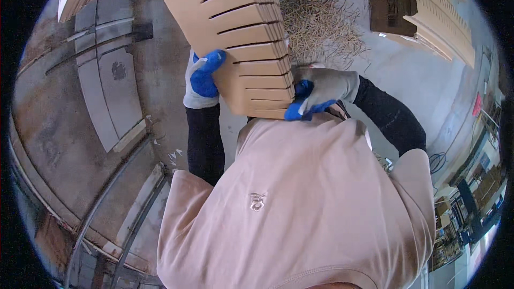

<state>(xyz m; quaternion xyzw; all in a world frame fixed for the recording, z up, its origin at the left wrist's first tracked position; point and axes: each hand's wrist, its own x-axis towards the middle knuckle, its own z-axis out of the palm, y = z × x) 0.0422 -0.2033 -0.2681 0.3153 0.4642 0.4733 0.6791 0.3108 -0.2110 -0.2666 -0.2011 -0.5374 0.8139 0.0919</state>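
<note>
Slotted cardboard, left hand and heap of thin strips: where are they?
Slotted cardboard (218,41): head view, flat face beside the slots.
Left hand (204,79): head view, blue gloved part.
Heap of thin strips (324,28): head view, middle of the heap.

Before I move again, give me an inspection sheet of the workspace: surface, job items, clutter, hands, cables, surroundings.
Surface: grey floor; whatever supports the stack, if anything, is hidden.
Job items: slotted cardboard stack, layers roughly aligned, slots opening at its right edge; more slotted cardboard at upper right.
Clutter: many thin scraps strewn on the floor just right of the stack.
Hands: left hand grips the stack's left edge; right hand holds its near right corner; both gloved.
Cables: what looks like a dark coil at far right, away from the hands.
Surroundings: pale panel at left; crowded items at lower right, too small to identify.
</note>
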